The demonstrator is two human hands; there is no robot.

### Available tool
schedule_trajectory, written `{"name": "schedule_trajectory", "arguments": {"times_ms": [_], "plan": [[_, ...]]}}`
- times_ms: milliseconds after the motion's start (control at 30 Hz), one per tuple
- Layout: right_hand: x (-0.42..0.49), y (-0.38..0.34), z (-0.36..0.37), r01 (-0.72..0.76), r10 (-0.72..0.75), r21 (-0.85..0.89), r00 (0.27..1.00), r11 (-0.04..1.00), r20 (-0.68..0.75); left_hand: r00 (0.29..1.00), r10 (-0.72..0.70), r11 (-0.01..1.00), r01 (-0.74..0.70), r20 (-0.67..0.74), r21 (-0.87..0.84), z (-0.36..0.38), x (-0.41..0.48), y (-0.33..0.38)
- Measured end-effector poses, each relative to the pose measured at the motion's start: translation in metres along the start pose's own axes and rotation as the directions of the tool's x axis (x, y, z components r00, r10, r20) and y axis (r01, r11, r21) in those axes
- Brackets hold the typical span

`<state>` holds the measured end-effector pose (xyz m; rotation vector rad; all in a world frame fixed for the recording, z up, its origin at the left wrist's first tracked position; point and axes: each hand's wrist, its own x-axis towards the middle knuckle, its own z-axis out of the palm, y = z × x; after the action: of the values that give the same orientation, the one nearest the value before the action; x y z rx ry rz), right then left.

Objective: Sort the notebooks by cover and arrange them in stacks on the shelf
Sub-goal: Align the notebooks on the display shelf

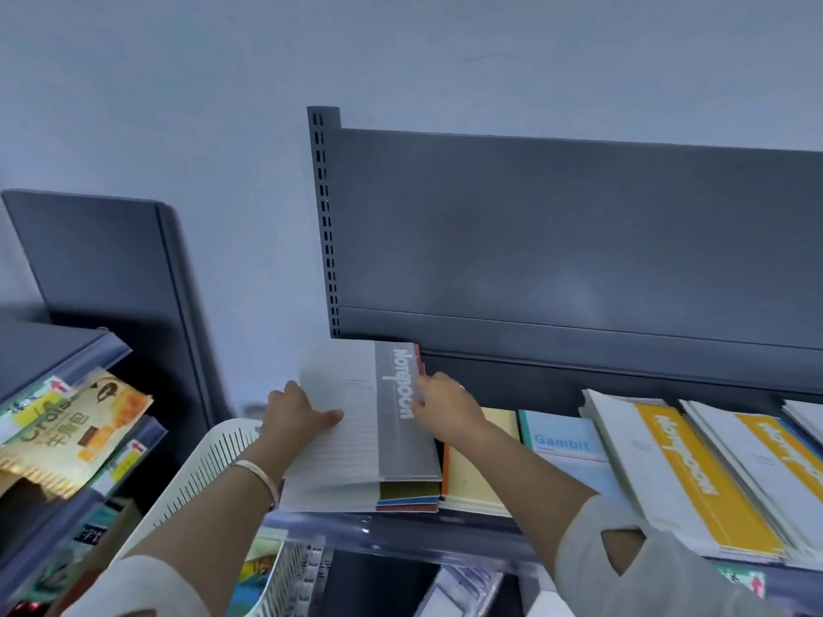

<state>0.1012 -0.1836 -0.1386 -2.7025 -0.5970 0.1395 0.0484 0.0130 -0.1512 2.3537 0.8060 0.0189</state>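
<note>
Your left hand holds the grey notebook at its left side. The thumb lies flat on the white lined cover. The other fingers bend round the left edge, but that part is blurry.

Your right hand is at the right side of the grey notebook. Its fingers are close together and the tips touch the grey band with the white letters. You cannot tell if they hook under the edge.

The grey notebook lies on top of a small pile of notebooks with green, blue and red edges. This pile sits at the left end of the shelf.

Just right of the grey notebook lies a pale yellow notebook. Further right is a light blue notebook. Further right again are white notebooks with yellow bands, and they lean to one side.

Left of the grey notebook and lower down is a white basket. Far to the left of it is a gold snack bag.
</note>
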Motion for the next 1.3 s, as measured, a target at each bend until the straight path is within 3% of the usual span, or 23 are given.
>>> {"name": "schedule_trajectory", "arguments": {"times_ms": [167,333,400,500,567,667,733,800,900,1000,1067,1133,1167,1300], "plan": [[0.012,0.000,0.003,-0.122,0.125,0.067,0.992,0.990,-0.035,0.996,-0.016,0.982,0.033,0.088,-0.188,-0.018,0.012,-0.013],[0.026,-0.012,0.011,-0.148,0.160,0.220,0.987,0.964,-0.034,0.973,0.160,0.892,-0.215,-0.169,-0.397,-0.031,0.007,-0.021],[0.031,-0.020,0.011,-0.160,0.170,0.421,0.985,0.893,0.014,0.964,0.178,0.801,-0.260,-0.200,-0.539,-0.036,0.004,-0.015],[0.037,-0.030,0.009,-0.214,0.183,0.738,0.975,0.640,0.124,0.964,0.184,0.723,-0.264,-0.191,-0.638,-0.038,0.003,-0.003],[0.041,-0.029,0.004,-0.192,0.218,0.754,0.974,0.628,0.066,0.965,0.209,0.704,-0.262,-0.160,-0.660,-0.035,0.006,0.002],[0.042,-0.015,-0.010,-0.127,0.302,0.728,0.947,0.674,-0.114,0.968,0.205,0.759,-0.251,-0.147,-0.600,-0.024,0.016,0.002],[0.039,-0.001,-0.018,-0.109,0.368,0.781,0.916,0.615,-0.162,0.985,0.137,0.905,-0.168,-0.107,-0.392,-0.016,0.021,0.001],[0.034,0.012,-0.024,-0.127,0.432,0.793,0.883,0.595,-0.183,0.998,0.057,0.978,-0.054,0.010,-0.202,-0.007,0.021,0.000],[0.027,0.022,-0.024,-0.169,0.478,0.770,0.856,0.615,-0.194,0.991,0.013,0.969,0.021,0.136,-0.246,0.005,0.018,-0.008],[0.023,0.022,-0.016,-0.208,0.489,0.731,0.851,0.650,-0.193,0.993,0.007,0.936,0.035,0.116,-0.351,-0.002,0.018,-0.018],[0.021,0.019,-0.011,-0.221,0.481,0.704,0.855,0.675,-0.194,0.999,0.024,0.966,-0.011,0.048,-0.257,-0.008,0.016,-0.020],[0.018,0.016,-0.008,-0.213,0.462,0.680,0.862,0.701,-0.206,0.989,0.126,0.991,-0.122,-0.083,0.047,-0.015,0.006,-0.014],[0.016,0.016,-0.008,-0.203,0.453,0.679,0.866,0.706,-0.213,0.972,0.191,0.978,-0.176,-0.135,0.115,-0.019,-0.001,-0.009],[0.003,0.027,-0.024,-0.146,0.452,0.718,0.855,0.680,-0.254,0.954,0.264,0.948,-0.284,-0.145,-0.142,-0.030,-0.019,0.021]]}}
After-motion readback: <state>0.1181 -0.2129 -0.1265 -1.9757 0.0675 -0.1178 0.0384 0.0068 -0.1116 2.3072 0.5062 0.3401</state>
